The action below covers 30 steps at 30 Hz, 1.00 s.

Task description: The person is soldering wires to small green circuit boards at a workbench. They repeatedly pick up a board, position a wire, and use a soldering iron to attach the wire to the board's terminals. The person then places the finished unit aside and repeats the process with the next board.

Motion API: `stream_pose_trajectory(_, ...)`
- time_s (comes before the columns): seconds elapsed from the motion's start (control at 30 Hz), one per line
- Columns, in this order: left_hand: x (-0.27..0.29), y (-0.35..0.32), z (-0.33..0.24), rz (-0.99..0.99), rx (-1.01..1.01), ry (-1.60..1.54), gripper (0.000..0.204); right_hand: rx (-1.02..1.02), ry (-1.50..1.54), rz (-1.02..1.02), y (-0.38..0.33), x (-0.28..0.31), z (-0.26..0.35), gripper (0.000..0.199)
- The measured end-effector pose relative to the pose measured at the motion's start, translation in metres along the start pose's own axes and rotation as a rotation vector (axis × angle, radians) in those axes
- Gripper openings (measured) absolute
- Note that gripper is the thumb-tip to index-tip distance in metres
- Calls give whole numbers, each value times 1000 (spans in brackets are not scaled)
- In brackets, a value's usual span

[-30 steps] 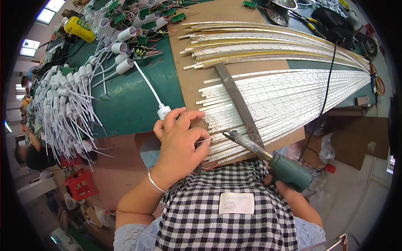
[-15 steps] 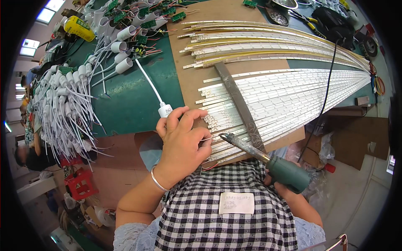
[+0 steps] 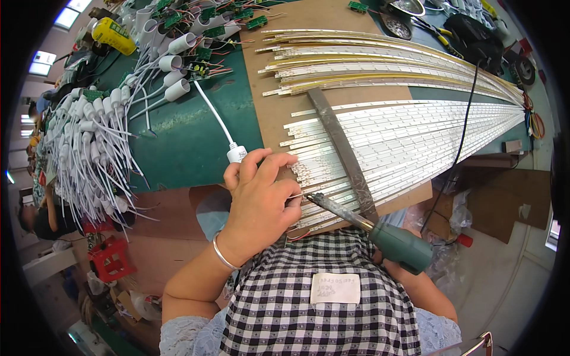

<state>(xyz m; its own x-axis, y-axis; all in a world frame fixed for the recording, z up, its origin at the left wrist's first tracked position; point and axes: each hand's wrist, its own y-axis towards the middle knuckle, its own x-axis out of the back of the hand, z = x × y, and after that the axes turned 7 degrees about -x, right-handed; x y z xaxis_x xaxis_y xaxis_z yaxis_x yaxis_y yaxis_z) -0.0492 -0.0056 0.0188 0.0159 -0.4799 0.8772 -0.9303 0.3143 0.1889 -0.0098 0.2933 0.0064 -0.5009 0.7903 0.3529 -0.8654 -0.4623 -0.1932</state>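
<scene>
Since half a second ago, the tip of the soldering iron (image 3: 399, 244) has been brought closer to the pinch of the left hand (image 3: 261, 199). A small gap was seen there earlier; now the tip is placed just beside the thin wire (image 3: 300, 195), at its free end, and real contact cannot be told. By the left hand the wire is pinched lightly, with thumb and forefinger almost together. By the right hand (image 3: 399, 270) the handle appears to be firmly held, but most of its fingers are hidden.

The pale strips (image 3: 386, 148) are spread to the right of the left-hand pinch, their ends just beside its fingers, and the dark bar (image 3: 342, 153) is laid across them. Beyond that hand, a white connector (image 3: 236, 153) is seen. By this approach, it may be judged, heating at the wire end is made possible, so steadiness of the pinch seems to be needed.
</scene>
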Motion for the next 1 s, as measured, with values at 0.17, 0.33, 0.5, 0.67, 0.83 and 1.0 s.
stream_pose_trajectory(0.17,0,1,0,9,-9,-2,4,-6,21,-13,-2,-2,-4,24)
stream_pose_trajectory(0.33,2,4,0,30,-16,-3,4,13,62,-3,1,0,4,25)
stream_pose_trajectory(0.5,4,5,0,40,-22,-6,4,50,-1,41,4,4,11,24)
stream_pose_trajectory(0.67,4,6,-1,45,-23,3,4,95,-90,37,-3,7,4,24)
stream_pose_trajectory(0.83,4,6,-1,49,-24,6,4,11,75,22,2,5,18,23)
stream_pose_trajectory(1.0,3,7,-1,44,-37,4,4,40,20,-33,5,0,15,18)
